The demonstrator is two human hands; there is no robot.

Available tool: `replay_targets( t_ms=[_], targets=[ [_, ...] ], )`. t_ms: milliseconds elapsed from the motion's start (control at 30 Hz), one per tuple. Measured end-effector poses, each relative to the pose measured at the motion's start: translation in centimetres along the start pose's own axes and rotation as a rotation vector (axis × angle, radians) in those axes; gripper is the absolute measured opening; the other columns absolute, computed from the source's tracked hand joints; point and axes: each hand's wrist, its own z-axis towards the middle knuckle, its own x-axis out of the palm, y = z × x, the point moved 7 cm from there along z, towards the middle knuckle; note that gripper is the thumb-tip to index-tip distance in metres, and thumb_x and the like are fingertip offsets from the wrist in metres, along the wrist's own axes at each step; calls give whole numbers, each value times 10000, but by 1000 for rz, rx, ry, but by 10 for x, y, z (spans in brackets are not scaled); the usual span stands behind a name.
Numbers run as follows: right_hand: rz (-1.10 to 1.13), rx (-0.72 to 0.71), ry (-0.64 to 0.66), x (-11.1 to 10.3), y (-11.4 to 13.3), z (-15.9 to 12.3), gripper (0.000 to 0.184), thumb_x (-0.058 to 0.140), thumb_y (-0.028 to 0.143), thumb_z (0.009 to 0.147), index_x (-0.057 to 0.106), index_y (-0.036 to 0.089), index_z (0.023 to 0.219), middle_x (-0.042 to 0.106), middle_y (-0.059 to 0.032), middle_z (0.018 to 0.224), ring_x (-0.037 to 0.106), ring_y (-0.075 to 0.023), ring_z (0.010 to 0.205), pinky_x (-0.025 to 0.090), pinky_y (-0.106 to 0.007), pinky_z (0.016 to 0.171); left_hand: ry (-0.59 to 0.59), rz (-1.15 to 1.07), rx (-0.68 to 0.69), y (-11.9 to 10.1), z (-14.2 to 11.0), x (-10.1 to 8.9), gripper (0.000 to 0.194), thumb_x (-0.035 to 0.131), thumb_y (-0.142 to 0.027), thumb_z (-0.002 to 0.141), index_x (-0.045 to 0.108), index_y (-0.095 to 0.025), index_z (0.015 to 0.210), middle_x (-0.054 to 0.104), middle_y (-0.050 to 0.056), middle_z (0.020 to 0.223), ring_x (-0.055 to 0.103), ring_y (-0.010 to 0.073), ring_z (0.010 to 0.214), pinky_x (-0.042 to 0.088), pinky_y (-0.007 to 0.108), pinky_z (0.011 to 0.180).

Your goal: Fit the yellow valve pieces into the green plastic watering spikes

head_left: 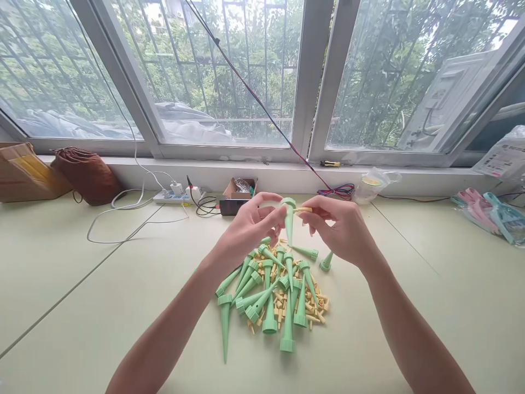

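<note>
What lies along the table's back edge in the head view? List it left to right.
Cardboard box, brown drawstring bag, power strip, small open box, coiled cable, clear plastic bag, pink and teal packaged items.

A green capped spike (289, 219) points downward between the left fingers (282, 214), a small yellow peg (303, 209) meeting its side from the right fingers (305, 213).
</note>
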Motion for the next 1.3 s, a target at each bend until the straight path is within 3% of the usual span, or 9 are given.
replay_targets(
  t_ms=[200, 500, 667, 800, 933, 1067, 1200, 1300],
  targets=[
    [32, -1, 14, 4, -1, -1, 126, 613, 291, 938, 675, 184, 916, 662, 17, 690, 610, -108, 560, 488, -231, 615, 68, 25, 16, -1, -2, 6, 311, 664, -419, 885, 575, -177, 1058, 581, -3, 761, 547, 93, 587, 470, 227, 529],
    [32, 62, 65, 8, -8, -1, 237, 568, 379, 955, 623, 180, 840, 630, 3, 652, 580, -123, 538, 460, -251, 578, -22, 227, 234, -9, -2, 5, 322, 660, -377, 883, 569, -213, 1144, 592, 25, 906, 592, 104, 623, 504, 211, 484],
    [-53, 71, 73, 6, -7, -1, 278, 553, 383, 961, 587, 180, 774, 567, 24, 584, 509, -110, 508, 397, -246, 547, -129, 515, 408, -16, -8, 7, 265, 615, -296, 915, 573, -250, 1174, 601, 19, 947, 617, 104, 684, 563, 227, 596],
    [-54, 86, 87, 7, -7, -1, 308, 536, 395, 969, 577, 181, 752, 536, 31, 565, 480, -106, 506, 363, -243, 532, -168, 570, 475, -20, -12, 9, 257, 603, -260, 921, 570, -256, 1176, 615, 14, 969, 619, 88, 655, 585, 238, 628],
    [-21, 79, 81, 6, -5, -1, 334, 530, 422, 972, 563, 182, 741, 528, 34, 565, 475, -103, 507, 359, -241, 531, -118, 413, 390, -17, -9, 9, 322, 613, -306, 920, 523, -262, 1226, 591, 45, 1039, 641, 96, 661, 571, 206, 533],
    [-5, 74, 45, 3, -5, 0, 347, 525, 433, 974, 553, 185, 733, 530, 32, 558, 480, -106, 503, 374, -240, 534, -43, 159, 239, -10, -3, 8, 385, 575, -468, 925, 477, -242, 1222, 584, 75, 1045, 679, 144, 661, 535, 212, 406],
    [13, 45, 2, -1, -4, 0, 330, 531, 424, 973, 559, 186, 747, 543, 29, 575, 497, -103, 504, 400, -235, 552, -100, 83, 157, -6, 0, 0, 405, 505, -579, 926, 534, -182, 856, 592, 8, 691, 642, 146, 553, 489, 213, 397],
    [1, -9, 16, 0, 0, 0, 300, 534, 398, 976, 595, 183, 775, 557, 23, 588, 511, -107, 532, 414, -235, 579, 28, 66, -5, 5, 0, 6, 623, 402, -662, 928, 525, -156, 586, 535, 19, 485, 566, 122, 442, 421, 204, 392]
  ],
)
